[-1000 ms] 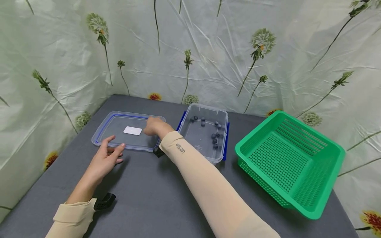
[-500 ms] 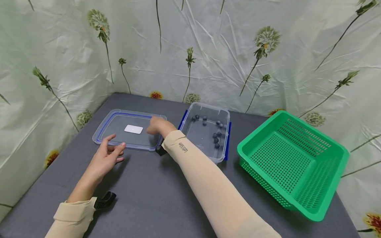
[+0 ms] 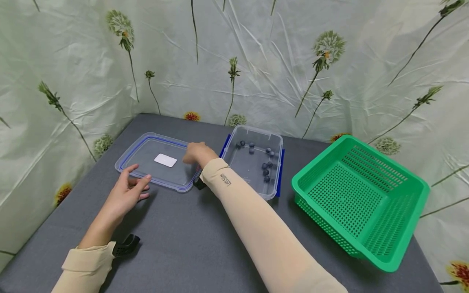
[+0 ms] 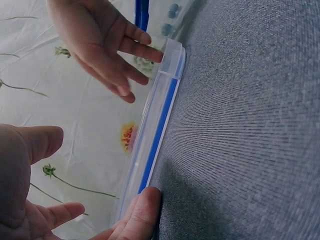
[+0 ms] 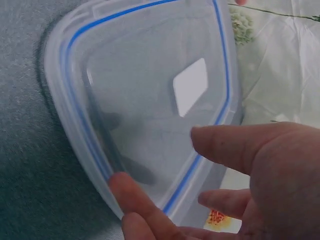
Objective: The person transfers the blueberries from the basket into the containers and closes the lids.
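Observation:
A clear food-container lid (image 3: 148,148) with a blue seal lies on the table, a white label (image 3: 165,160) on it. My right hand (image 3: 198,154) is at its right end. In the right wrist view a fingertip (image 5: 122,185) touches the lid's rim while the thumb (image 5: 215,142) is held above. My left hand (image 3: 126,195) is at the front left edge, its fingers loosely spread; in the left wrist view one finger (image 4: 145,205) meets the rim. Beside the right hand stands a clear plastic box (image 3: 238,167) with blue side clips, several blueberries (image 3: 266,172) inside it.
A green perforated basket (image 3: 320,224) stands at the right side of the table, near the box. Dark grey cloth (image 3: 205,244) covers the table. A flower-print curtain (image 3: 271,81) hangs behind and along the sides.
The lid has turned slightly clockwise, its right front corner coming nearer to me. Both hands have stayed at its edges with only small shifts.

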### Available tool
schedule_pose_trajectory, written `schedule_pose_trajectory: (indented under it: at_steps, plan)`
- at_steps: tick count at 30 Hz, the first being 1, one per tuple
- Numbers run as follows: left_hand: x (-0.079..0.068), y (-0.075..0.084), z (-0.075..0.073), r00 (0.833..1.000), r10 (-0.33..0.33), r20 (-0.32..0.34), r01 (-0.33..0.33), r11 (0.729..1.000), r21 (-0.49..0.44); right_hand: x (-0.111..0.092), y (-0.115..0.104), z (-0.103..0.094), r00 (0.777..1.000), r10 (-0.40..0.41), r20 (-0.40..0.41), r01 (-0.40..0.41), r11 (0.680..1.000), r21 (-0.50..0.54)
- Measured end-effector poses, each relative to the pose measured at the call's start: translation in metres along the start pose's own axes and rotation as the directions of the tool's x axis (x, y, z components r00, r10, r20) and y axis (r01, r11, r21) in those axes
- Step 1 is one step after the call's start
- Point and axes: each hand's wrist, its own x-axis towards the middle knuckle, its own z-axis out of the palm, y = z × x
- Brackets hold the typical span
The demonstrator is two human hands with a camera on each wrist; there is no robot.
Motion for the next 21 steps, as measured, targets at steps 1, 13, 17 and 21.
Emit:
schedule_pose_trajectory:
  at_steps: [1, 13, 17, 21]
  plan:
    - [0.0, 0.0, 0.0, 1.0, -0.001, 0.0, 0.001, 1.0, 0.0, 0.012, 0.0, 0.006, 1.0, 0.008, -0.01, -0.008, 1.0, 0.009]
    - [0.003, -0.006, -0.009, 0.998, -0.057, -0.003, 0.057, 0.995, -0.077, -0.048, -0.011, -0.02, 0.998, 0.062, 0.033, -0.06, 0.996, -0.07]
    - [0.004, -0.011, -0.015, 0.997, -0.077, 0.005, 0.078, 0.992, -0.103, -0.047, -0.005, -0.02, 0.997, 0.027, 0.073, -0.023, 0.998, -0.054]
    - [0.005, -0.016, -0.025, 0.996, -0.083, 0.014, 0.083, 0.996, -0.038, -0.015, 0.003, -0.003, 0.996, -0.017, 0.09, 0.023, 0.998, -0.064]
